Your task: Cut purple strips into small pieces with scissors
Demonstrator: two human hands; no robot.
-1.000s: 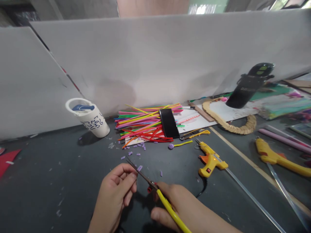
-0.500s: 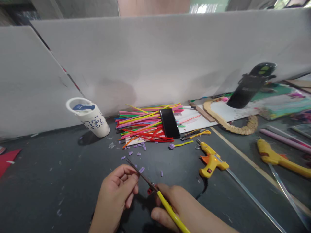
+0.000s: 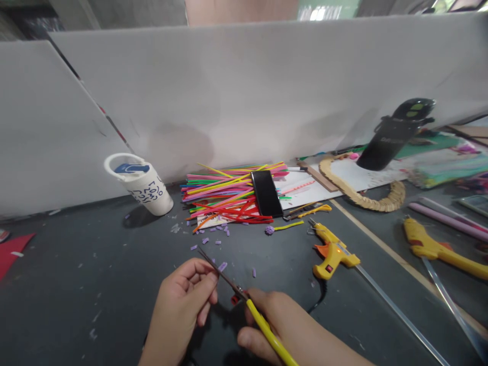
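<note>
My right hand [image 3: 280, 317] grips a pair of scissors [image 3: 263, 320] with yellow handles and dark, slender blades that point up and to the left. The fingers of my left hand [image 3: 188, 297] are pinched together right beside the blades, near their front half; whatever sits between the fingertips is too small or hidden to name. A purple snippet [image 3: 222, 266] shows just past the blades, and I cannot tell if it touches them. Several more purple snippets [image 3: 206, 240] lie scattered beyond. A small red part [image 3: 235, 300] is visible near the scissors' pivot.
Pipe cleaners [image 3: 221, 188] lie in a pile behind, a phone [image 3: 267, 193] on top. A purple-headed yellow stem [image 3: 284, 227] lies before them. Yellow glue guns [image 3: 332, 251] rest on the right. A white cup [image 3: 154, 190] stands left, a black bottle [image 3: 389, 140] back right.
</note>
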